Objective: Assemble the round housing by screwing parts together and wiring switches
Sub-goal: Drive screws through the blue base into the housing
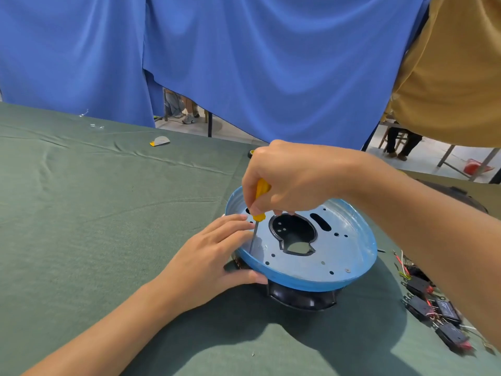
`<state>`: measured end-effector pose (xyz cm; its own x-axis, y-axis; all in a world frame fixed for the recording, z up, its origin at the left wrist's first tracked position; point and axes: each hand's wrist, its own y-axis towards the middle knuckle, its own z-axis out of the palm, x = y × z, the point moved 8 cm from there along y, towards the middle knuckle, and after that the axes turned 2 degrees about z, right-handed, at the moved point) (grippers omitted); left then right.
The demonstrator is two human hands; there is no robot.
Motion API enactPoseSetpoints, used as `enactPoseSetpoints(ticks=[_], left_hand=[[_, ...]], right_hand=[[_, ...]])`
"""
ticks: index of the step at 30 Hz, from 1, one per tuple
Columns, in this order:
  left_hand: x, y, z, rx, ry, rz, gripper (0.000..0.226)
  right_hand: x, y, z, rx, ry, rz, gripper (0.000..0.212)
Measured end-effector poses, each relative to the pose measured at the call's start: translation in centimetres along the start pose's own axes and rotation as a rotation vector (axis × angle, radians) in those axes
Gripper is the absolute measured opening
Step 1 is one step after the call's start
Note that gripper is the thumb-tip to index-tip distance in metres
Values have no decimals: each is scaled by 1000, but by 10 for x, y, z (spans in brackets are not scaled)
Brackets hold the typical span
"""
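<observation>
The round housing (311, 264) is a shallow blue metal dish with several holes, resting on a black plastic base (301, 298) on the green cloth. A black ring part (292, 232) sits in its central opening. My right hand (292, 177) is closed around a yellow-handled screwdriver (259, 202), held upright with its shaft tip down on the dish floor near the left rim. My left hand (208, 261) grips the dish's left rim, thumb under the edge and fingers beside the shaft. Black switches with red and white wires (433, 308) lie to the right, partly behind my right forearm.
The table is covered in green cloth (108, 226). A small grey and yellow scrap (160, 141) lies far left of centre. A dark tape roll (251, 153) peeks out behind my right hand. A dark object (458, 194) lies at the far right. Blue curtain (244, 63) hangs behind the table.
</observation>
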<state>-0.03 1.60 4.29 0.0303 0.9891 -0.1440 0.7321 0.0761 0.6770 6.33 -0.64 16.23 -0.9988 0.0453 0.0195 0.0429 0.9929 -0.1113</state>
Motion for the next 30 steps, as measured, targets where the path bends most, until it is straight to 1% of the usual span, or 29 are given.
enactPoseSetpoints(ticks=[3, 6, 9, 12, 14, 16, 17, 20, 22, 24, 26, 28, 29, 30], left_hand=[[3, -3, 3, -10, -12, 4, 67], [3, -3, 6, -11, -27, -10, 71], [4, -3, 6, -23, -23, -16, 72], [5, -4, 6, -18, -30, -31, 69], [5, -4, 6, -6, -39, -36, 68], [7, -4, 7, 8, -51, -46, 68], [8, -4, 7, 13, -56, -52, 68], [9, -4, 7, 18, -61, -57, 68], [9, -4, 7, 6, -53, -50, 68], [8, -4, 6, -10, -57, -50, 66], [7, -3, 6, -14, -62, -47, 65], [7, -3, 6, -9, -60, -47, 66], [8, -4, 6, -10, -63, -51, 66], [8, -5, 6, -12, -69, -55, 65]], right_hand=[[-2, 2, 4, 0, -6, 62, 29], [-8, 5, 9, -5, -4, 169, 34], [0, 8, 10, 36, -79, 160, 41], [6, 4, 5, 138, -210, 126, 35], [9, -1, 4, 194, -290, 73, 23], [14, -3, 1, 143, -316, 18, 10], [15, -2, 0, 100, -306, 0, 12], [12, 0, 3, 58, -222, 12, 35], [12, 3, 8, 42, -236, -1, 41], [14, 2, 6, 28, -289, -6, 39], [12, -2, 5, 96, -330, 25, 36], [13, -7, 4, 140, -356, 9, 22], [17, -8, 3, 111, -362, -27, 16], [20, -8, 1, 60, -366, -58, 18]])
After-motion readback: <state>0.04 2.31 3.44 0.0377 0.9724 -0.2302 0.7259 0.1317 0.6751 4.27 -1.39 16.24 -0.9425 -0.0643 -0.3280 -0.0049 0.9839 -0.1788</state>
